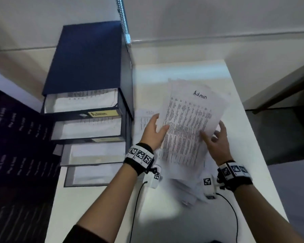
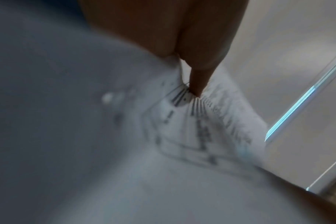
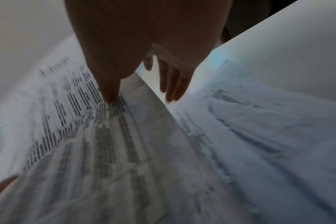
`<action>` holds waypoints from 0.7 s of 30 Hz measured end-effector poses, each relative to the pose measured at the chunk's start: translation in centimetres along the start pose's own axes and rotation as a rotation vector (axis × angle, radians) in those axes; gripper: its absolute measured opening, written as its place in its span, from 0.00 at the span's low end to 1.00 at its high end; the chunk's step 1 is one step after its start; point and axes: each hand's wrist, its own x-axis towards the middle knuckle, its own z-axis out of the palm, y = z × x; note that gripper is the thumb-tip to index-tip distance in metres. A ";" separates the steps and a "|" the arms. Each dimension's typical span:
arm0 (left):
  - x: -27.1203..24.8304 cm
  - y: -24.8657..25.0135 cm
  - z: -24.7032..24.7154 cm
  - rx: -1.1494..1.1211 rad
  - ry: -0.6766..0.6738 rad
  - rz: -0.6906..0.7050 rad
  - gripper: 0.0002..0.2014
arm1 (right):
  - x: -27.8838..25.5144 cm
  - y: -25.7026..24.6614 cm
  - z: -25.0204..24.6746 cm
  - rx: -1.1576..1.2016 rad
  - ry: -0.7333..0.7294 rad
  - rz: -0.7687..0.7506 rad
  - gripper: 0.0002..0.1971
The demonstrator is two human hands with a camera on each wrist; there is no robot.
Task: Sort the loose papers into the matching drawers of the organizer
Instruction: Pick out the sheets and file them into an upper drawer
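Observation:
A printed sheet headed "Admin" (image 1: 188, 127) is raised over a loose pile of papers (image 1: 188, 192) on the white table (image 1: 165, 216). My left hand (image 1: 161, 122) pinches the sheet's left edge, thumb on top. My right hand (image 1: 212, 128) holds its right edge, thumb on the print and fingers beyond the edge. The blurred left wrist view shows the left hand (image 2: 197, 84) on the sheet (image 2: 201, 121). From the right wrist, the right hand (image 3: 140, 95) has its thumb on the sheet (image 3: 86, 136). The blue drawer organizer (image 1: 84, 55) stands to the left with several drawers pulled out. Its top drawer carries a yellow "Admin" label (image 1: 102, 113).
Another printed sheet (image 1: 144, 120) lies flat between the organizer and the pile. A dark panel with text (image 1: 16, 137) stands to the left of the table. Dark furniture (image 1: 279, 120) sits past the table's right edge. Black cables (image 1: 135, 207) trail from both wrists.

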 end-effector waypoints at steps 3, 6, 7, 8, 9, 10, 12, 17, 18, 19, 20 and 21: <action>-2.8 1.8 -4.0 -0.056 0.059 -0.013 0.41 | -1.2 -4.4 2.4 0.123 -0.175 -0.076 0.47; -5.9 2.3 -9.2 -0.102 0.129 0.056 0.43 | -3.2 -8.5 5.2 -0.005 -0.304 -0.248 0.36; -6.9 2.2 -11.0 -0.104 0.133 0.082 0.42 | -4.0 -9.7 6.2 -0.040 -0.340 -0.282 0.30; -7.8 1.9 -12.8 -0.080 0.141 0.101 0.40 | -4.9 -11.0 7.3 -0.042 -0.381 -0.297 0.26; -9.0 1.7 -14.6 -0.042 0.156 0.117 0.39 | -5.8 -12.3 8.4 -0.026 -0.420 -0.298 0.23; -10.1 1.2 -16.3 -0.015 0.176 0.134 0.37 | -6.6 -13.4 9.5 0.005 -0.455 -0.294 0.22; -12.4 0.6 -19.6 -0.022 0.232 0.191 0.37 | -7.8 -15.6 11.8 0.080 -0.516 -0.265 0.22; -17.6 1.0 -26.1 -0.173 0.313 0.293 0.28 | -8.8 -20.2 17.7 0.139 -0.718 -0.039 0.20; -18.0 0.8 -27.0 -0.187 0.303 0.277 0.24 | -8.8 -21.0 18.6 0.131 -0.761 0.041 0.19; -18.2 0.6 -27.8 -0.217 0.291 0.242 0.21 | -8.7 -21.7 19.5 0.141 -0.800 0.122 0.17; -18.2 0.3 -28.4 -0.272 0.288 0.195 0.19 | -8.5 -22.2 20.2 0.152 -0.829 0.190 0.16; -18.3 0.2 -28.7 -0.328 0.291 0.152 0.17 | -8.4 -22.6 20.7 0.177 -0.849 0.249 0.16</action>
